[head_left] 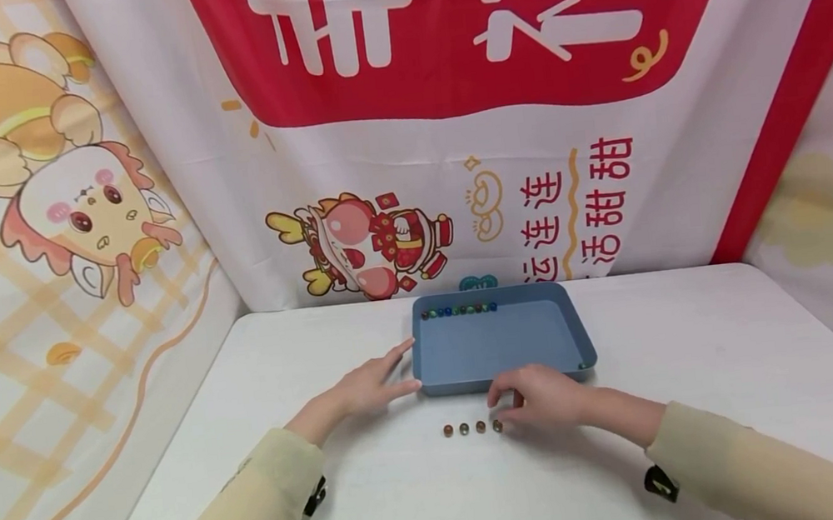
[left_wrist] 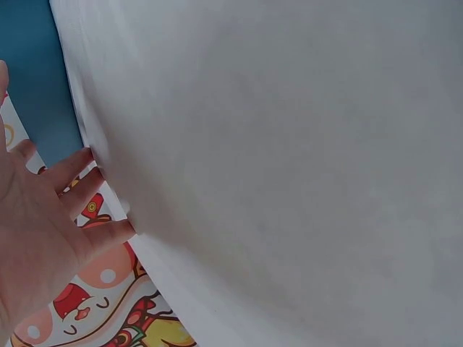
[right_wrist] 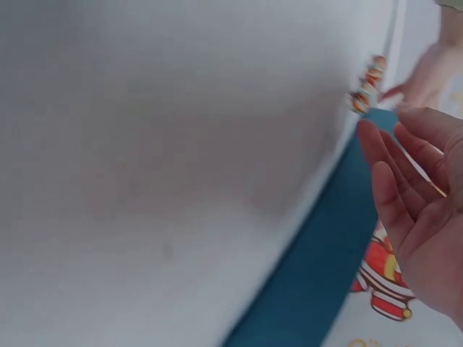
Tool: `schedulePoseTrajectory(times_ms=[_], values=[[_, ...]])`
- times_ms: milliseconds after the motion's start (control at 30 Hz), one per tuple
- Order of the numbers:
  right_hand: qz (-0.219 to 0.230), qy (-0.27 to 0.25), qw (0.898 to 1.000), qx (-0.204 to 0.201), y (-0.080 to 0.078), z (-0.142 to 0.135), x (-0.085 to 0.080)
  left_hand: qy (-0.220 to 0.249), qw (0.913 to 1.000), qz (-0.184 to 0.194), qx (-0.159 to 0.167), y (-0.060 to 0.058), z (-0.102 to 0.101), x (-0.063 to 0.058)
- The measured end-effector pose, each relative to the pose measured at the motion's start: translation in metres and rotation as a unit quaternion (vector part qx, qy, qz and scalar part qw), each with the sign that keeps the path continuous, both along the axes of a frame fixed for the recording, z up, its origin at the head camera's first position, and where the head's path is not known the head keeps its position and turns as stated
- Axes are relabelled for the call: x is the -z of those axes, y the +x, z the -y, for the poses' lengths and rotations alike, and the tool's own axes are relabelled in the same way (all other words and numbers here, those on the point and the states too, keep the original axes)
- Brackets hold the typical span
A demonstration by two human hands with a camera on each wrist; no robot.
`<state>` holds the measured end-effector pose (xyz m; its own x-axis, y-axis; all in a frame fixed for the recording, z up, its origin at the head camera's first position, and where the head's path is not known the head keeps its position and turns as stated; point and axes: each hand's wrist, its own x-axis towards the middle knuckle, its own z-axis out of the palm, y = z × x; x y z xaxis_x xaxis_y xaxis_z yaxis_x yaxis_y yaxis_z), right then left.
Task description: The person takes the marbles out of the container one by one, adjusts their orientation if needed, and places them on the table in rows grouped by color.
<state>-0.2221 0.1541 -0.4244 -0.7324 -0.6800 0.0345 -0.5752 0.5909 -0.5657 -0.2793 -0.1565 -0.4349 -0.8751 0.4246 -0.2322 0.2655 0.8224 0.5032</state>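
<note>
Tray (head_left: pixel 420 360), one, blue, shallow, towards the back of the white table (head_left: pixel 409 495); inside it, a line of marbles (head_left: pixel 455 311), about ten, mixed colours, along the far wall, left part; also inside, one greenish marble (head_left: pixel 582 366) at the near right corner, apart from that line; in front of the tray, on the table top, a row of three marbles (head_left: pixel 464 429), evenly spaced, with an end marble (head_left: pixel 498 425) at their right; left hand (head_left: pixel 368 386), one, fingers spread, grasping nothing, tips against the tray's left side; right hand (head_left: pixel 546 396), one, loosely curved, a gap between thumb and forefinger, no grasp seen, thumb at the end marble, contact uncertain; step in hand, by judgement, the picking up or setting down of the end marble, which of the two cannot be told; for good handling: come in from the right, clear of the neighbouring marble; pinch low with thumb and forefinger pads, lightly, since round glass would likely squirt away; lift or release straight, without a sideways flick; with the left hand, light pressure only, lest a jolt to the tray set its marbles rolling.
</note>
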Motion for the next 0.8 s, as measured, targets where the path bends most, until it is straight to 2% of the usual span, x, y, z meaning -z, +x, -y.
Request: schedulePoseTrajectory(times_ms=[133,367,567,800], values=[[-0.002,-0.025,1.000,-0.007,-0.004,-0.002,-0.015,0.001,1.0000,0.000,-0.001,0.000,0.000,0.000],[-0.037,-0.033,0.999,0.000,-0.020,-0.007,-0.040,0.000,1.0000,0.007,-0.007,0.000,-0.001,0.000],[-0.061,-0.033,0.997,0.025,-0.043,-0.007,-0.055,0.001,0.9999,0.006,-0.008,0.001,-0.001,-0.001],[-0.069,-0.019,0.996,0.057,-0.073,0.002,-0.062,0.000,0.9999,0.008,-0.009,0.000,-0.001,0.000]])
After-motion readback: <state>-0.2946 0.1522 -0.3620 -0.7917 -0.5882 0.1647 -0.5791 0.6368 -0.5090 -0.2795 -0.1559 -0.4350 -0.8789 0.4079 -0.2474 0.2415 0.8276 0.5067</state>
